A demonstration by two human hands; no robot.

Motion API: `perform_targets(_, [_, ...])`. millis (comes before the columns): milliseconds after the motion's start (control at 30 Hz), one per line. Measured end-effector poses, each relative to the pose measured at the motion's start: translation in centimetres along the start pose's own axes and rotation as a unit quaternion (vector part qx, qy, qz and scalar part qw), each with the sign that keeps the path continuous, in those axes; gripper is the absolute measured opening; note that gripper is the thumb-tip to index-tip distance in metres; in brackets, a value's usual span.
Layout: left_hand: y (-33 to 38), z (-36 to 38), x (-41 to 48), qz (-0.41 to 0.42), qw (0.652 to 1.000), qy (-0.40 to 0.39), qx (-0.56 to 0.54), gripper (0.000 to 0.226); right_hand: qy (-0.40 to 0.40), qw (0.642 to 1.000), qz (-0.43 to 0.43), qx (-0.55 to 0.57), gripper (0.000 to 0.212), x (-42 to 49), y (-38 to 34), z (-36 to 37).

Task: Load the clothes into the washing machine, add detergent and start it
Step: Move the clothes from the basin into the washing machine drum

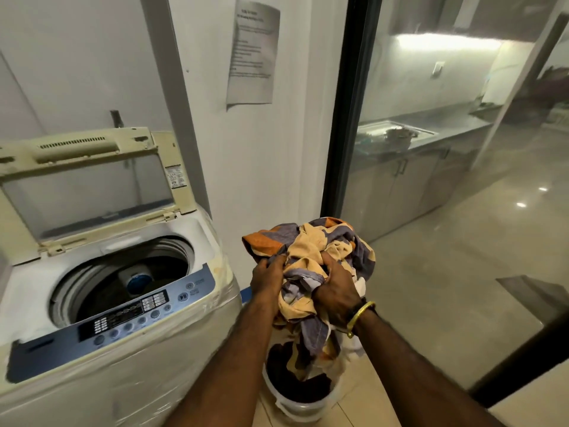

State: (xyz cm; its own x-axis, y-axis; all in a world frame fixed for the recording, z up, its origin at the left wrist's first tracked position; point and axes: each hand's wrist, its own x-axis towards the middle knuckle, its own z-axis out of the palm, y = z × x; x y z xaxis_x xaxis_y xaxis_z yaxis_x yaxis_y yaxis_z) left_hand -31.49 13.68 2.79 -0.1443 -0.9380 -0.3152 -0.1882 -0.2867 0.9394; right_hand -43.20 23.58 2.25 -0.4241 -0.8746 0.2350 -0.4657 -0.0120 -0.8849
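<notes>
A top-loading washing machine (197,306) stands at the left with its lid (89,186) raised and its drum (123,278) open. To its right I hold a bundle of orange, yellow and grey clothes (317,251) in the air. My left hand (267,280) grips the bundle's left side and my right hand (335,291) grips its right side. The cloth hangs down into a white bucket (295,405) on the floor, which holds more dark clothes. No detergent is in view.
A blue control panel (123,322) runs along the machine's front edge. A paper notice (252,53) hangs on the white wall. A dark-framed glass partition (348,118) stands to the right, with a kitchen counter and sink (397,135) behind it.
</notes>
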Motion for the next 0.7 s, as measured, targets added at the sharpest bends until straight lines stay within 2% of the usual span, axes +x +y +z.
perform_targets(233, [5.2, -3.5, -2.0, 0.032, 0.999, 0.028, -0.018, 0.047, -0.025, 0.998, -0.05, 0.003, 0.051, 1.2, -6.4, -0.8])
perform_targets(433, [9.8, -7.7, -3.1, 0.058, 0.994, 0.066, -0.059, 0.046, -0.051, 0.995, -0.085, -0.004, 0.065, 3.4, -12.3, 0.3])
perform_targets(600, [13.7, -12.2, -2.4, 0.095, 0.988, 0.101, -0.068, 0.048, -0.062, 0.99, -0.12, -0.026, 0.056, 6.0, -17.3, 2.4])
perform_targets(700, [15.5, -15.3, -1.6, 0.1, 0.985, 0.118, -0.082, 0.036, -0.071, 0.987, -0.139, -0.033, 0.058, 7.8, -19.8, 4.7])
